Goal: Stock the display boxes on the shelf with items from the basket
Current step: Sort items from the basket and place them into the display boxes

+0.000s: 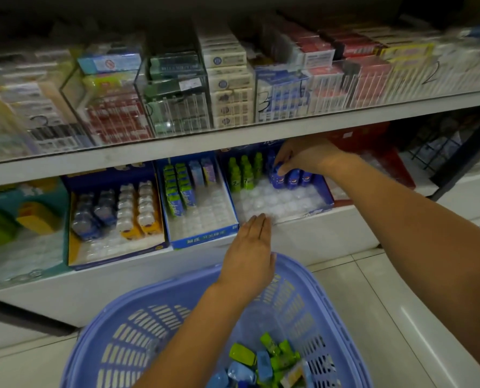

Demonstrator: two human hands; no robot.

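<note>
The right hand [303, 158] pinches a blue bottle [278, 175] into the box [321, 204], left hand [250, 253] flat and empty; a careless push could topple neighbouring bottles.

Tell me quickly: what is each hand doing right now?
Left hand: open, flat, holding nothing, above the basket.
Right hand: fingers closed on a blue bottle in the display box.

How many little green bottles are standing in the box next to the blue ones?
3 green bottles show, in a row along the box's left side: front, middle, back. The right hand holds a blue bottle beside them; more may hide behind.
</note>
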